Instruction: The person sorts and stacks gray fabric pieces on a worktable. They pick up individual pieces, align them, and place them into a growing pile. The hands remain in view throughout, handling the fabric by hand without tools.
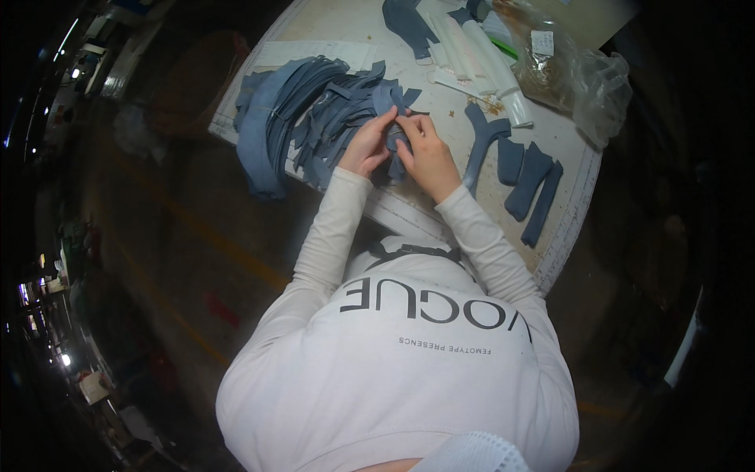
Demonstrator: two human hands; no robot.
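Note:
Above the near edge of the table, my left hand [368, 146] and my right hand [429, 157] meet with fingertips almost touching. Both are closed on a blue-grey fabric piece [384, 99], whose lower part is partly hidden behind the fingers. Just left of my hands lies a loose heap of cut blue-grey fabric strips [332, 118]. Farther left a thick, curved stack of fabric pieces [263, 141] hangs slightly over the table edge. To the right of my right hand is a Y-shaped fabric piece [480, 135], its lower end reaching toward my wrist.
Several short fabric pieces [528, 181] lie at the right of the white table [568, 182]. White rolled sheets [480, 59] and a clear plastic bag [598, 98] sit at the far right. Another folded blue-grey piece [409, 30] is at the back.

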